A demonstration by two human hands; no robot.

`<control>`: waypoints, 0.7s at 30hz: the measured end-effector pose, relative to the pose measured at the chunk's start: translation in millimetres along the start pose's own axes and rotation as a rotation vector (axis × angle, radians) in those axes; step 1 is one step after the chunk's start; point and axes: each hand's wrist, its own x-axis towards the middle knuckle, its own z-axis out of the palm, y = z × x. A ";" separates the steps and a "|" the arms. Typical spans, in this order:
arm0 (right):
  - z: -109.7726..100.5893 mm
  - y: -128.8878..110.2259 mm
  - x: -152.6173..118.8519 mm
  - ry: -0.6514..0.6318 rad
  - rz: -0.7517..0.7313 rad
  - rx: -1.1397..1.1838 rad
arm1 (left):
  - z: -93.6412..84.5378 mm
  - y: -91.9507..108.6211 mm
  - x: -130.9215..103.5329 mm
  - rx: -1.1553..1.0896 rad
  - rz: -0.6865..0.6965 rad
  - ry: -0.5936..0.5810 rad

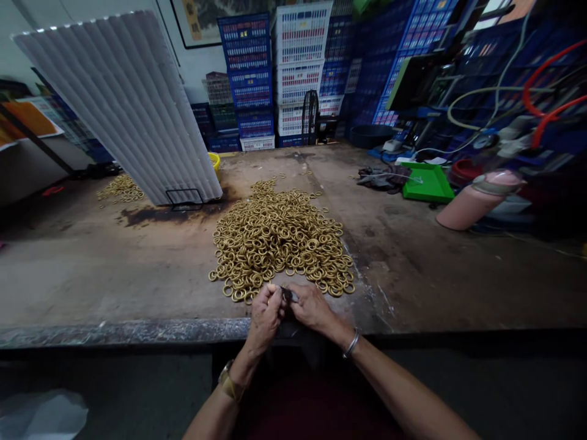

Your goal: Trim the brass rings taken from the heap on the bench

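A broad heap of brass-coloured rings (275, 235) lies on the worn table in front of me. Close to the table's front edge, at the near side of the heap, my left hand (266, 311) is closed in a pinch; what its fingertips grip is too small to make out. My right hand (314, 307) is closed around a small dark tool with a greyish end (288, 295), whose exact kind is unclear. Both hands nearly meet, fingertips together at the tool. Some loose rings lie just beyond my fingers.
A tall corrugated white panel (123, 104) leans in a black wire stand (184, 198) at left, with more rings beside it. At right are a green tray (427, 182), a dark crumpled glove-like bundle (383, 178) and a pink bottle (477, 198). Stacked crates (300, 73) stand behind.
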 end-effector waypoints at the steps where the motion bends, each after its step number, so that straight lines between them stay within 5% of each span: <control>1: -1.0 -1.3 -0.3 -0.009 -0.002 -0.010 | 0.0 -0.4 0.3 0.001 0.009 0.000; 8: 2.2 3.5 2.0 -0.086 0.062 -0.135 | -1.6 0.7 -5.2 0.008 -0.042 0.018; 14: 4.1 15.3 26.7 0.014 0.189 -0.266 | -3.6 10.2 -18.6 -0.243 -0.169 -0.120; 21: 11.9 6.0 60.7 0.094 0.231 -0.311 | -12.5 7.9 -15.4 -0.475 -0.249 -0.077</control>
